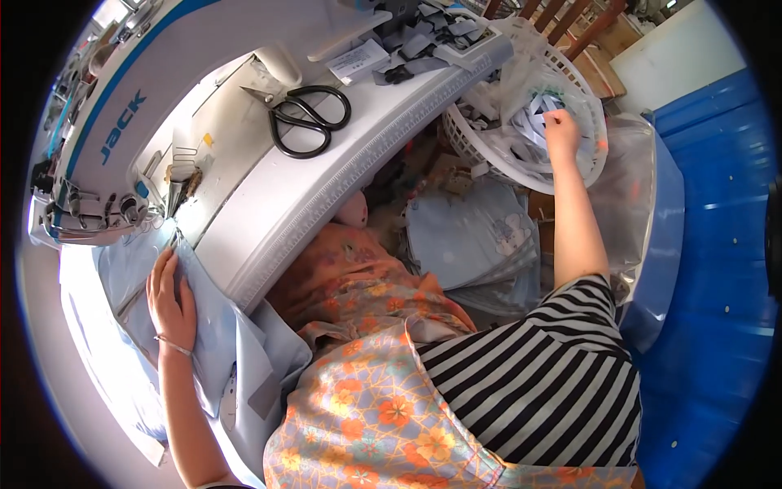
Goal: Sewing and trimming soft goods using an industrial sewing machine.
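My left hand (173, 306) lies flat with its fingers stretched out on light blue fabric (208, 326), just below the needle area of a white and blue sewing machine (122, 138). The fabric drapes off the near edge of the machine bed. Far out to the right, my right hand (562, 132) is over a white plastic basket (592, 159), its fingertips pinched together beside white strips (538, 114). Whether a strip is between those fingers I cannot make out.
Black-handled scissors (314, 122) lie on the machine table (269, 204). Grey fabric tabs (419, 41) and a white printed card (358, 61) are at its far end. Stacked light blue pieces (468, 236) sit below the basket. A blue corrugated surface (717, 220) stands at right.
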Available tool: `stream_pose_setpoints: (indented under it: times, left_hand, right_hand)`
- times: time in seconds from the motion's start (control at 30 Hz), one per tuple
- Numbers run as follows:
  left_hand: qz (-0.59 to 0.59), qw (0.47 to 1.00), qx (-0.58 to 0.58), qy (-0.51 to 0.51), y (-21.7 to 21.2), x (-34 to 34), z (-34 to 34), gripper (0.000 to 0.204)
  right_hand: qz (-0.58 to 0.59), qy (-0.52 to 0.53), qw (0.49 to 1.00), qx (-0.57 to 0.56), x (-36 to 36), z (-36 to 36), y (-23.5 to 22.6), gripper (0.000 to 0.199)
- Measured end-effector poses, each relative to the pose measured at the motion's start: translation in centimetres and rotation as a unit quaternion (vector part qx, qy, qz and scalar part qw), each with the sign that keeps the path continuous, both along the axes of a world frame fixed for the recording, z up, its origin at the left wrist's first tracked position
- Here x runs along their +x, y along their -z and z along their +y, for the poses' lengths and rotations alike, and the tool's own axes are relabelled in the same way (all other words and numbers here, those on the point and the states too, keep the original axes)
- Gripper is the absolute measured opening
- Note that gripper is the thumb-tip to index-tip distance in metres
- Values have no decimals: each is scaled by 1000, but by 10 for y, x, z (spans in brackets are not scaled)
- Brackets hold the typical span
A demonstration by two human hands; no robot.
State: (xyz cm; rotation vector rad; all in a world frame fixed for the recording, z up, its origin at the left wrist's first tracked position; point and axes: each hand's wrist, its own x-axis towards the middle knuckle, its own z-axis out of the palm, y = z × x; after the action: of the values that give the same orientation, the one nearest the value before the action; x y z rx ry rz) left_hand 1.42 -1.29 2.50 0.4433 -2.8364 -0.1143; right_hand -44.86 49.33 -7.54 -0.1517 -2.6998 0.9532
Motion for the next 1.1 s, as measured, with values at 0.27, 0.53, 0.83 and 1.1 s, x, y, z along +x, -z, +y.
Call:
stream_pose_setpoints:
  times: [0.27,0.53,0.83,1.1]
  left_hand:
    - [76,958,205,184,-82,-76,109,46]
    - [5,697,705,133,-91,-106,143,15]
    - [-5,805,573,152,-111,-78,113,20]
    - [145,792,585,103,-119,-25,67,19]
  right_hand:
    - [131,-588,797,22,151,-118,-173,8]
    - [304,-451,815,-200,186,-136,-224,9]
    - [-48,-710,691,-130,214,-224,-199,18]
    - [-243,-780,556,-151,255,-300,-224,20]
